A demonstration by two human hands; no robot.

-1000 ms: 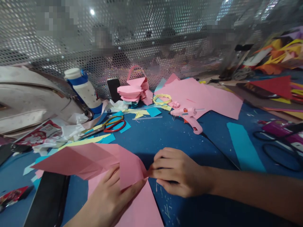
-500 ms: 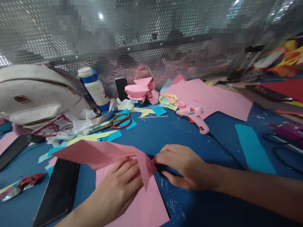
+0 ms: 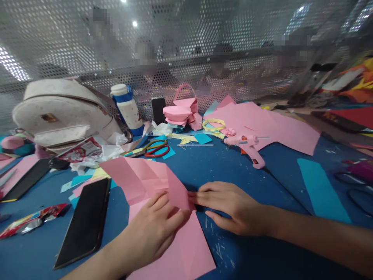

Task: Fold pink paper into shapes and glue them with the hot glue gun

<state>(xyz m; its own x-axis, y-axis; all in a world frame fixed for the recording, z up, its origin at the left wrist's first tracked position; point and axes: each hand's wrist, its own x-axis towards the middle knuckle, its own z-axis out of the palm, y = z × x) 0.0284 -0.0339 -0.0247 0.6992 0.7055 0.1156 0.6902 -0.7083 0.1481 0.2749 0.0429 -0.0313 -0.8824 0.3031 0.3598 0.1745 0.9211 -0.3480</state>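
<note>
A sheet of pink paper with several creases lies in front of me. Its far part is folded up, and a flap stands raised near the middle. My left hand is on the sheet, its bent fingers and thumb closed about the base of the flap and partly hidden by it. At the right end of the fold, the stretched fingertips of my right hand press against the paper's edge. The right thumb is held apart from those fingers, over the blue table.
A black phone and a snack wrapper lie left. Scissors, a bottle and a backpack are behind. A pink glue gun with a trailing cord lies right of a pink paper basket.
The raised flap has swung and lies flatter over my left fingers, and the far fold has opened out. My right fingers are straighter against the edge. The view has shifted slightly left.
</note>
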